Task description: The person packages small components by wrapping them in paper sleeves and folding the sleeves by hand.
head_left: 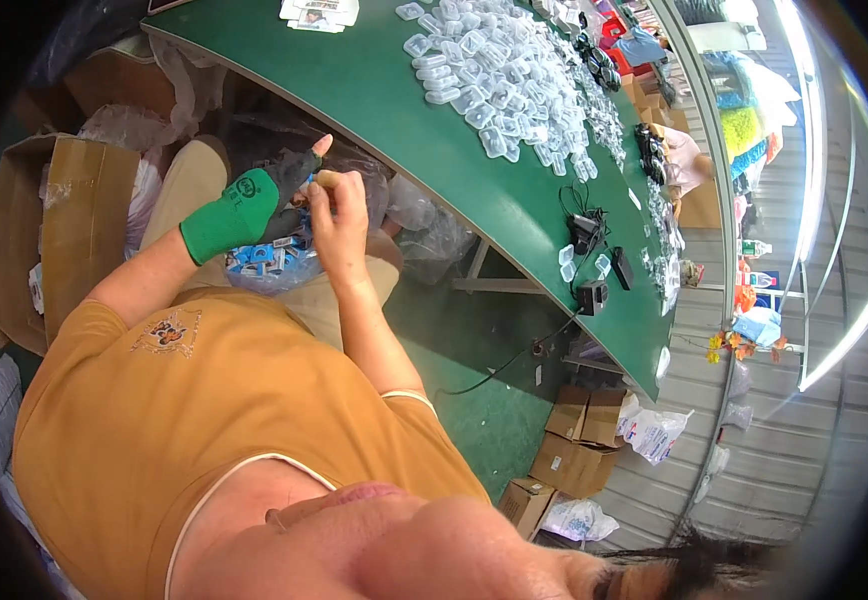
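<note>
My left hand (259, 205) wears a green and dark grey glove with a bare fingertip showing at its end. Its fingers are closed over my lap, beside the table edge. My bare right hand (341, 215) meets it there, thumb and forefinger pinched together. A small bit of something bluish shows between the two hands, too small and covered to name. Just below them, a clear plastic bag (272, 284) lies on my lap, holding several small blue-and-white pieces (259, 258).
A green table (394, 110) runs along my far right side. It bears a heap of clear plastic cases (499, 75), a black cable (579, 205) and a small black box-shaped device (592, 296). An open cardboard box (89, 215) stands left; more boxes (574, 450) sit on the floor lower right.
</note>
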{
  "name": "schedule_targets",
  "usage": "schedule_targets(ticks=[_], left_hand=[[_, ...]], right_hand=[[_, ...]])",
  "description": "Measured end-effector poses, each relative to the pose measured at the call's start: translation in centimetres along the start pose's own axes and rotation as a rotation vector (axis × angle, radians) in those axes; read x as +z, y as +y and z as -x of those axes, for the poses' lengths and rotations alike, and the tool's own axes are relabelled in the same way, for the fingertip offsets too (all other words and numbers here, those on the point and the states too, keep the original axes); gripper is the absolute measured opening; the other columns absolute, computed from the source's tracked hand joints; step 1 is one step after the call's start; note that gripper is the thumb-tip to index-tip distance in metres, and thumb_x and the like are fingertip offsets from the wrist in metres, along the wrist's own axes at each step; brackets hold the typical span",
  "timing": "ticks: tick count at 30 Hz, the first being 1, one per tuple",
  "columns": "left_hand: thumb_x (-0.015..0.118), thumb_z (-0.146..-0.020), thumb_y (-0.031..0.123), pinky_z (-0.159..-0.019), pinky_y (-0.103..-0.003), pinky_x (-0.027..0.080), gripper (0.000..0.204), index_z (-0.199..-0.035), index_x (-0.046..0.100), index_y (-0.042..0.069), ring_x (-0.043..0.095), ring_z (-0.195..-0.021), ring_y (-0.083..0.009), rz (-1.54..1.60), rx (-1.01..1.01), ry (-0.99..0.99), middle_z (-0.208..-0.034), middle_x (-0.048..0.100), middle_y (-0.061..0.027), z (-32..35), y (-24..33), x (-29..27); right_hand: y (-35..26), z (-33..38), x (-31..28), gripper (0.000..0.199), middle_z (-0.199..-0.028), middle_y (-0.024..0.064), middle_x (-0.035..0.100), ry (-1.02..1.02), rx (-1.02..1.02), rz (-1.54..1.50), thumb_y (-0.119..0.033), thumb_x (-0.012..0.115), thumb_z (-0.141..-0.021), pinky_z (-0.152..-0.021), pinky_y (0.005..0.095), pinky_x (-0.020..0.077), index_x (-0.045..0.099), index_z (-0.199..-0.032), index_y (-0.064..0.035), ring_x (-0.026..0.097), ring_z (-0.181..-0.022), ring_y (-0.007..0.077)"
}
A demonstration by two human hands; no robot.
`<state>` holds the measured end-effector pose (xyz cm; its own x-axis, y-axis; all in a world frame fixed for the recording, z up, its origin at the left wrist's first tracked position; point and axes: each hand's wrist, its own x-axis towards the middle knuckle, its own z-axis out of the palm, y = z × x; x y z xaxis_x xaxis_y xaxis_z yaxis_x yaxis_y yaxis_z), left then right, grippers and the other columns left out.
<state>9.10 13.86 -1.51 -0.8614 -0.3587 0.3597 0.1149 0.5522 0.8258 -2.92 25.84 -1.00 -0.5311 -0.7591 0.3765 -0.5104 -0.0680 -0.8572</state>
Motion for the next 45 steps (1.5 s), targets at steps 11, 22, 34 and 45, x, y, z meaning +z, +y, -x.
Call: schedule_targets(ticks=[11, 22, 34, 45], left_hand=[[0.067, -0.085, 0.006, -0.073, -0.038, 0.053, 0.098, -0.166, 0.013, 0.014, 0.061, -0.073, -0.0273, 0.035, -0.143, -0.015, -0.086, 0.063, -0.0148, 0.2, -0.7, 0.4], [0.080, -0.079, 0.019, -0.097, -0.042, 0.050, 0.089, -0.156, 0.038, 0.009, 0.063, -0.108, -0.0308, -0.216, 0.027, 0.101, -0.120, 0.063, -0.0157, -0.6, -3.6, -3.4], [0.064, -0.092, 0.050, -0.119, -0.051, 0.030, 0.077, -0.155, 0.041, 0.014, 0.047, -0.139, -0.0370, -0.999, 0.087, 0.238, -0.150, 0.050, -0.0215, -12.3, -8.2, -11.9], [0.075, -0.080, 0.012, -0.110, -0.058, 0.041, 0.030, -0.109, 0.069, 0.014, 0.063, -0.102, -0.0316, -0.780, 0.645, 0.235, -0.113, 0.065, -0.0099, -3.9, -4.9, -7.4]], right_hand=[[0.6, 2.4, 1.0, 0.016, -0.100, 0.0115, 0.060, 0.133, -0.123, 0.118, 0.000, 0.060, -0.096, -0.081, 0.0329, 0.0485, 0.067, -0.110, 0.0023, 0.060, -0.093, 0.0239], [5.9, 2.9, -1.7, 0.023, -0.111, 0.0052, 0.065, 0.306, 0.255, -0.465, -0.012, 0.058, -0.104, -0.088, 0.0295, 0.0536, 0.065, -0.123, 0.0010, 0.064, -0.098, 0.0154], [5.8, 3.1, -0.2, 0.025, -0.114, 0.0051, 0.067, 0.042, 0.318, -0.428, -0.009, 0.059, -0.104, -0.079, 0.0279, 0.0575, 0.064, -0.126, 0.0027, 0.064, -0.095, 0.0115], [2.3, 0.0, 0.6, 0.033, -0.095, 0.0044, 0.068, 0.033, 0.555, -0.731, -0.023, 0.056, -0.107, -0.068, 0.0230, 0.0530, 0.061, -0.130, 0.0005, 0.064, -0.075, 0.0103]])
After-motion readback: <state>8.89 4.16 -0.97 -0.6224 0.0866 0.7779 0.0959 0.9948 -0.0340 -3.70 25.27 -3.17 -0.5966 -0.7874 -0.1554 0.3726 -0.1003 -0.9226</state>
